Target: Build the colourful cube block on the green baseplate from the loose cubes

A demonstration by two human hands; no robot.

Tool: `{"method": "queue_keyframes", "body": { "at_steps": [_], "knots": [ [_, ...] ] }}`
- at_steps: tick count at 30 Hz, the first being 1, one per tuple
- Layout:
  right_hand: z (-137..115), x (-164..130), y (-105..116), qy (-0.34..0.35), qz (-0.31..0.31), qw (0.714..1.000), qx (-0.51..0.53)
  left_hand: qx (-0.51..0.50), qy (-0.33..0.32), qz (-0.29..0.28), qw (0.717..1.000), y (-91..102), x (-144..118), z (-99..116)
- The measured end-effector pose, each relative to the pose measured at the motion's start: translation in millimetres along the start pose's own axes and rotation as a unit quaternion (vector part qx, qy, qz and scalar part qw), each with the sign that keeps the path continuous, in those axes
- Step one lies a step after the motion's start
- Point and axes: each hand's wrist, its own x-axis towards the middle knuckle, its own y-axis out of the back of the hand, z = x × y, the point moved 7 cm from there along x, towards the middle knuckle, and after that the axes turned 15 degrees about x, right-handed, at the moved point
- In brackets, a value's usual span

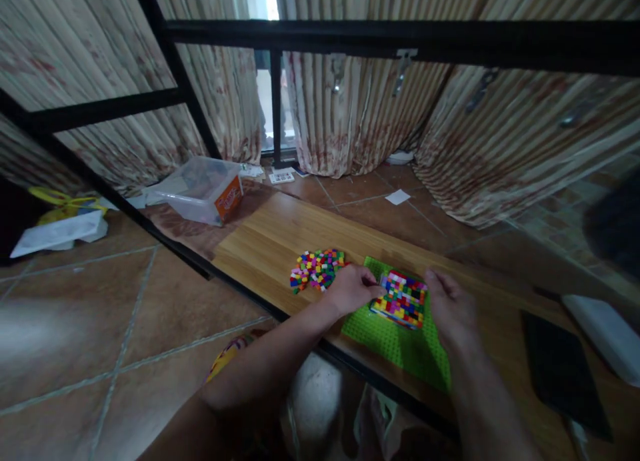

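A multicoloured block built of small toy bricks (400, 301) rests on a green studded baseplate (395, 351). My left hand (354, 289) is at the block's left edge, its thumb and forefinger pinched together; anything between them is too small to make out. On the other side, my right hand (453, 307) is beside the block's right edge with its fingers curled in. Its fingertips are close to the far right corner, and I cannot tell whether they grip anything. Just beyond my left hand lies a pile of loose coloured bricks (317, 269), partly hidden by that hand.
The wooden tabletop (265, 237) has a dark metal frame around and above it. A clear plastic box (200, 191) with an orange label stands at its far left end. To the right lie a black flat object (565, 367) and a white one (605, 334). Curtains (345, 114) hang behind.
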Motion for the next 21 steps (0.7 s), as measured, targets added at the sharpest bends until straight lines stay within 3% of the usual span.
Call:
{"method": "queue_keyframes", "body": {
  "at_steps": [8,13,17,21],
  "knots": [
    [-7,4,9,0.028,-0.005,0.992,-0.126,0.085,-0.062,0.031,0.994,11.1,-17,11],
    [-10,3,6,0.023,-0.011,0.989,-0.149,0.161,-0.046,0.074,0.983,56.3,-12,-5],
    [-12,2,7,0.03,-0.009,0.989,-0.143,0.277,0.052,0.094,0.955,101.1,-13,-40],
    [-11,3,9,0.031,-0.007,0.989,-0.144,0.349,0.084,0.076,0.93,116.1,-19,-59]
  ]
}}
